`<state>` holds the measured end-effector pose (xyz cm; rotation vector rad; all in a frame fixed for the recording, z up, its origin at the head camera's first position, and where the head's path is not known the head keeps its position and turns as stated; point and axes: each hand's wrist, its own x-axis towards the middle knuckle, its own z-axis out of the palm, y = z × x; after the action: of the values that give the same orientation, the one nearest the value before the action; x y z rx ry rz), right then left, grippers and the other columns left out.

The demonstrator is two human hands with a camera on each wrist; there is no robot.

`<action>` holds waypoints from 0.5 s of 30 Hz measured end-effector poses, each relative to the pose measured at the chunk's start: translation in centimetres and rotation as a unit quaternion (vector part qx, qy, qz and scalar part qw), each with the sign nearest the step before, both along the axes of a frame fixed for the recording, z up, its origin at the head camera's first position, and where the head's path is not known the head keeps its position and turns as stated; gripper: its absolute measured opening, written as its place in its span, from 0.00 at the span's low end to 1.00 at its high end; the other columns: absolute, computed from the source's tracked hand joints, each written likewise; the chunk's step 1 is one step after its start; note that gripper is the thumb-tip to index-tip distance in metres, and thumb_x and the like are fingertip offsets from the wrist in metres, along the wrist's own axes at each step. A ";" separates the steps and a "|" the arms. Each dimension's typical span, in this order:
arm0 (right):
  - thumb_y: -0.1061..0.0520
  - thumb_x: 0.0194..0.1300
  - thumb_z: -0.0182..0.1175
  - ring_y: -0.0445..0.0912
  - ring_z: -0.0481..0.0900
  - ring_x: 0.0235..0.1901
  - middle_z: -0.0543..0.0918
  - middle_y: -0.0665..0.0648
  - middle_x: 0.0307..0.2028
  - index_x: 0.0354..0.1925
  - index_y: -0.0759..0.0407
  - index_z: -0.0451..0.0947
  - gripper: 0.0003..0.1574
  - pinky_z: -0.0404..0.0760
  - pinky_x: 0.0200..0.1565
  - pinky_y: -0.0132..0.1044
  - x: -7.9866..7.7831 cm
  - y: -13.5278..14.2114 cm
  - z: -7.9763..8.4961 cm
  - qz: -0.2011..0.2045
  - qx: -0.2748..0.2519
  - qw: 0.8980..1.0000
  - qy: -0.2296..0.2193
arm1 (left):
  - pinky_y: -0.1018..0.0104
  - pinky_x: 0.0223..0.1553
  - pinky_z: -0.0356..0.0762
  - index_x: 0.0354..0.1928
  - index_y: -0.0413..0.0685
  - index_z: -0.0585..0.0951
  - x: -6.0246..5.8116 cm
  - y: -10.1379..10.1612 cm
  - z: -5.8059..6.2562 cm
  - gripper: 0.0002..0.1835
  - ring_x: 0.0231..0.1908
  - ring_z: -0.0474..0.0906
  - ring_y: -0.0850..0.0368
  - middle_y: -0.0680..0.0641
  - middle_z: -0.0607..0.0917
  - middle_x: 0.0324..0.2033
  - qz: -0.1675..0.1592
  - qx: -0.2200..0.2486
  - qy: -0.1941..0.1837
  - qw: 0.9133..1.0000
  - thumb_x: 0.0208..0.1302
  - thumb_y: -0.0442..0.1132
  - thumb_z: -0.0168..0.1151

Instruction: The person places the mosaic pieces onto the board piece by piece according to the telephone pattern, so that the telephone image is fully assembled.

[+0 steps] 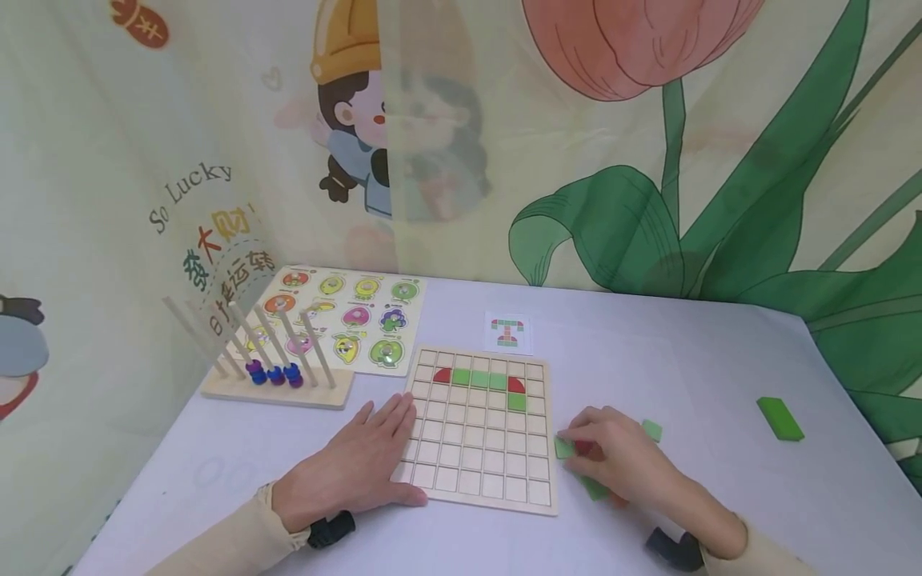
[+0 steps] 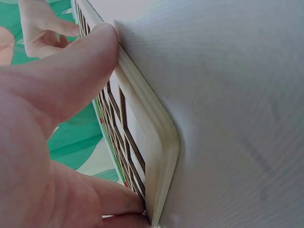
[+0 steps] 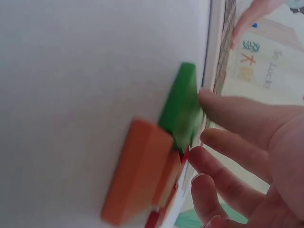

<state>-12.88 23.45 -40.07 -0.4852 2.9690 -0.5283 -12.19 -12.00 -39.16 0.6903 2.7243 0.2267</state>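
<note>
A wooden grid board (image 1: 475,456) lies mid-table; its top rows hold red quarter pieces (image 1: 442,375) and green tiles (image 1: 479,378). My left hand (image 1: 374,448) lies flat on the board's left edge (image 2: 159,142), thumb (image 2: 76,66) along the rim. My right hand (image 1: 601,448) rests over a small pile of loose tiles just right of the board. Its fingertips (image 3: 213,104) touch a green tile (image 3: 183,107) beside an orange block (image 3: 137,175). More green tiles (image 1: 651,430) show around the hand; part of the pile is hidden under it.
A pattern card (image 1: 508,333) lies behind the board. A fruit peg puzzle (image 1: 346,316) and a rod stand with beads (image 1: 270,372) sit at the back left. A lone green block (image 1: 780,418) lies far right. A printed curtain hangs behind the table.
</note>
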 end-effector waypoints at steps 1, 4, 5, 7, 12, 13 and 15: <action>0.52 0.52 0.80 0.36 0.72 0.37 0.85 0.40 0.40 0.47 0.47 0.91 0.21 0.75 0.34 0.25 -0.1 -0.2 -0.1 0.003 0.006 1.000 0.000 | 0.38 0.79 0.51 0.78 0.35 0.59 0.0 0.0 0.0 0.62 0.81 0.51 0.41 0.37 0.56 0.80 0.000 0.000 0.000 1.000 0.55 0.73 0.68; 0.54 0.53 0.79 0.36 0.74 0.37 0.86 0.40 0.39 0.47 0.48 0.91 0.20 0.76 0.35 0.26 -0.2 -0.4 -0.2 0.011 0.015 1.000 0.000 | 0.37 0.79 0.51 0.78 0.35 0.59 -0.1 0.0 -0.1 0.63 0.81 0.51 0.41 0.37 0.56 0.80 0.000 0.003 -0.003 1.000 0.55 0.73 0.68; 0.55 0.53 0.79 0.36 0.74 0.38 0.86 0.40 0.39 0.46 0.48 0.91 0.20 0.77 0.36 0.26 -0.2 -0.4 -0.3 0.011 0.016 1.000 -0.001 | 0.37 0.79 0.51 0.78 0.35 0.59 -0.1 0.0 -0.2 0.63 0.81 0.51 0.41 0.37 0.56 0.80 -0.001 0.004 -0.005 1.000 0.54 0.73 0.68; 0.56 0.52 0.79 0.35 0.75 0.37 0.86 0.39 0.37 0.46 0.48 0.92 0.19 0.78 0.36 0.26 -0.2 -0.3 -0.3 0.009 0.017 1.000 -0.005 | 0.37 0.79 0.51 0.78 0.35 0.59 -0.1 0.0 -0.2 0.62 0.81 0.51 0.41 0.37 0.56 0.80 -0.002 0.004 -0.008 1.000 0.55 0.73 0.67; 0.59 0.53 0.78 0.36 0.73 0.33 0.83 0.39 0.36 0.48 0.49 0.91 0.21 0.76 0.34 0.25 -0.3 0.1 -0.3 0.006 -0.003 1.000 -0.024 | 0.38 0.79 0.51 0.78 0.35 0.58 -0.1 0.0 -0.2 0.62 0.81 0.50 0.42 0.38 0.56 0.81 -0.003 0.000 -0.009 1.000 0.56 0.74 0.66; 0.59 0.54 0.78 0.36 0.73 0.33 0.83 0.39 0.36 0.48 0.49 0.91 0.21 0.76 0.33 0.25 -0.4 0.1 -0.4 0.004 -0.008 1.000 -0.026 | 0.38 0.79 0.51 0.78 0.35 0.58 -0.1 -0.1 -0.2 0.62 0.81 0.51 0.42 0.38 0.56 0.81 -0.003 -0.001 -0.006 1.000 0.56 0.74 0.66; 0.60 0.54 0.78 0.36 0.72 0.32 0.83 0.39 0.35 0.48 0.49 0.91 0.21 0.76 0.32 0.25 -0.5 0.2 -0.4 0.001 -0.015 1.000 -0.027 | 0.37 0.79 0.51 0.78 0.35 0.58 -0.2 -0.1 -0.1 0.62 0.81 0.51 0.41 0.37 0.56 0.81 -0.004 -0.002 -0.004 1.000 0.56 0.74 0.66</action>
<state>-13.33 23.64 -40.44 -0.4700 2.9128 -0.5783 -12.35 -12.11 -39.22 0.6969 2.7138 0.2226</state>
